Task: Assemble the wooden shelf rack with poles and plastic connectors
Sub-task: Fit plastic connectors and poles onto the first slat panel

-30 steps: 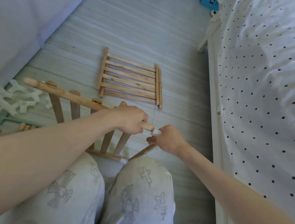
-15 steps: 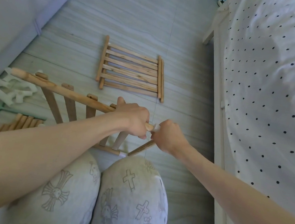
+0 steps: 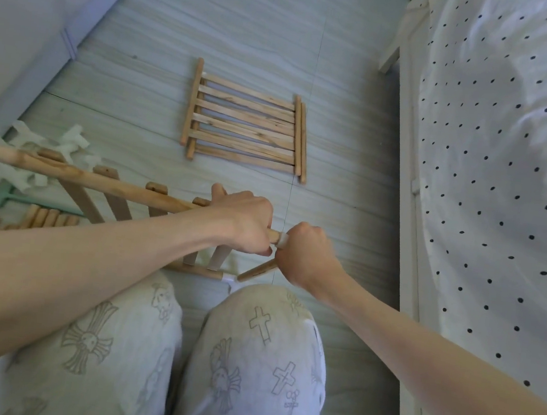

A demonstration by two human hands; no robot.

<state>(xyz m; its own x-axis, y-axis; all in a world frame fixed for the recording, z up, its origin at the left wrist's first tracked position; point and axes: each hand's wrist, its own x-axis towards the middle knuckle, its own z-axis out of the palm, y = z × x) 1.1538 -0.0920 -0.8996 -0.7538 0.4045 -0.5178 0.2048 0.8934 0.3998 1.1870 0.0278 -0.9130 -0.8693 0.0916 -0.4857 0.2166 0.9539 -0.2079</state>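
Observation:
I hold a slatted wooden shelf panel (image 3: 114, 201) tilted up above my knees. My left hand (image 3: 246, 221) grips the right end of its upper round rail (image 3: 96, 178). My right hand (image 3: 308, 253) is fisted round a white plastic connector (image 3: 282, 239) at that rail's tip and a short wooden pole (image 3: 257, 271) that slants down toward my knee. The two hands touch. Another white connector (image 3: 227, 277) sits on the end of the panel's lower rail. A second slatted panel (image 3: 246, 123) lies flat on the floor ahead.
A heap of white plastic connectors (image 3: 27, 156) and a green tool (image 3: 14, 201) lie at the left, with several loose wooden poles (image 3: 5, 219) beside them. A bed with a dotted sheet (image 3: 497, 166) runs along the right. A pale wall or cabinet (image 3: 31, 5) bounds the left.
My right hand has closed up against my left hand at the rail's end. The view has tipped slightly, and the held panel has shifted a little left and up.

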